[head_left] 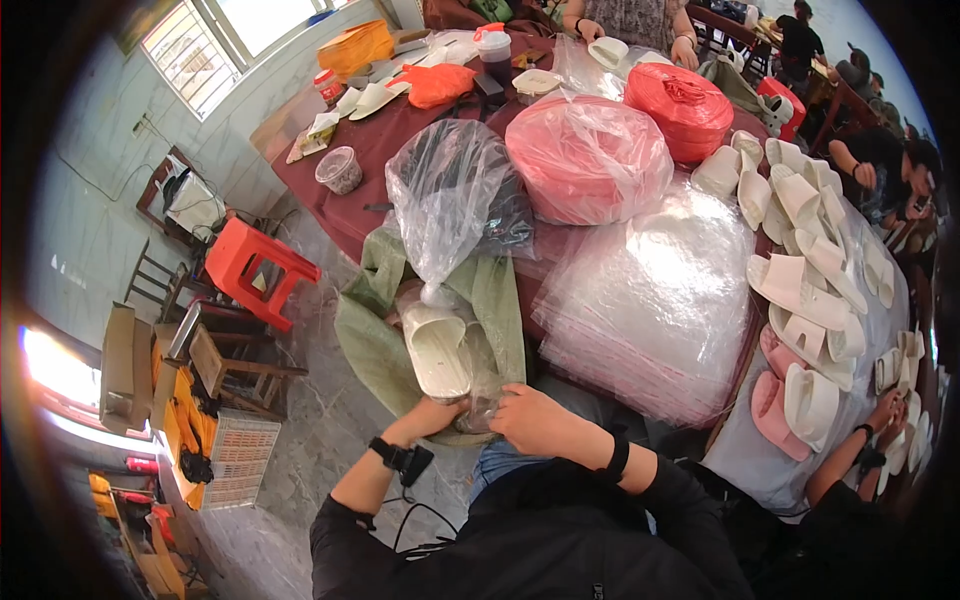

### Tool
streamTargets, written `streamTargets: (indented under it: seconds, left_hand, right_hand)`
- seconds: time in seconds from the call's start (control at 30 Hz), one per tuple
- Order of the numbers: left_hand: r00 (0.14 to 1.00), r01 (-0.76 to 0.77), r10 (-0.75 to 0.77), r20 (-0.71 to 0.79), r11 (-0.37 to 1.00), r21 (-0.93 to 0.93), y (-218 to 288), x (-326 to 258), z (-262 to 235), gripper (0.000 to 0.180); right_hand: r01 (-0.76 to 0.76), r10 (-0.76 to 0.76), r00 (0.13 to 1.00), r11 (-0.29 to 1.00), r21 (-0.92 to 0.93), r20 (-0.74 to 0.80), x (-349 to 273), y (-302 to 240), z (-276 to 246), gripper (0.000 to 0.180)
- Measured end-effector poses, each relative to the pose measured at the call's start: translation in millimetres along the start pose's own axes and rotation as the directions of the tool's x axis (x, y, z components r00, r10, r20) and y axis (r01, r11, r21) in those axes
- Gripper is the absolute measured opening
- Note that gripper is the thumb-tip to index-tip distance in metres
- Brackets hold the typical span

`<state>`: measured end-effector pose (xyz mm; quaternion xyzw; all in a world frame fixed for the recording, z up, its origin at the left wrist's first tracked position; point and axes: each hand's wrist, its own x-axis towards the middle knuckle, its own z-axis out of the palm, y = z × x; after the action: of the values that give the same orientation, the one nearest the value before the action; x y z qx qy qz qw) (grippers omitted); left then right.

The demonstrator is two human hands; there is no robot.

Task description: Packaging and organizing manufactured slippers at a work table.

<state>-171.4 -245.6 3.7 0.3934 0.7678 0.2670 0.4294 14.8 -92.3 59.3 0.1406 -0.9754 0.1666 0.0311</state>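
1. Far on my left I see a red plastic stool (258,268) on the floor, beside the worktop (385,140) with the dark red cloth. It stands apart from my hands, out of the way.
2. My left hand (437,415) is closed around the low end of a white slipper (438,350). I think I hold it from below so it does not slide down.
3. The slipper sits inside a thin clear bag (452,190), toe pointing up and away from me. The bag puffs up tall above it, with its far end lying on the worktop. The slipper is right in front of me, by the near edge of the worktop, over a green cloth (375,330) that hangs down there.
4. My right hand (535,420) is closed on the crinkly bag, just beside the slipper's heel. It seems to pinch the plastic so the bag stays shut around the slipper.
5. Next to that lies a flat stack of clear bags (650,300), close by so I can grab one.
6. Behind it sits a big pink roll in plastic (588,160).
7. On the right, many white slippers (800,210) lie in rows, and a pair of pink ones (775,405) lies near another person's hand (885,410).
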Motion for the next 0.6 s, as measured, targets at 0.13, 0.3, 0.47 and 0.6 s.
streamTargets:
  seconds: [0.13,0.3,0.47,0.6]
  left_hand:
    - [0.940,0.173,-0.263,0.218,0.917,0.361,-14.1,10.4,-23.2,0.074]
    - [0.816,0.333,-0.566,0.117,0.626,0.705,-0.5,13.2,-58.4,0.109]
    - [0.736,0.455,-0.647,0.201,0.692,0.560,-31.1,3.5,-124.2,0.093]
    - [0.820,0.566,-0.562,-0.104,0.770,0.296,-17.0,-18.2,-140.0,0.096]
  right_hand:
    - [-0.038,0.038,0.999,0.999,0.010,0.002,-0.2,0.0,4.5,0.011]
    - [-0.075,0.075,0.996,0.997,-0.004,0.043,-5.8,6.0,1.7,0.012]
    - [-0.045,0.049,0.993,0.998,0.040,-0.105,-0.7,2.8,8.7,0.023]
    - [-0.067,0.079,0.990,0.993,0.097,-0.120,-1.1,6.5,11.4,0.026]
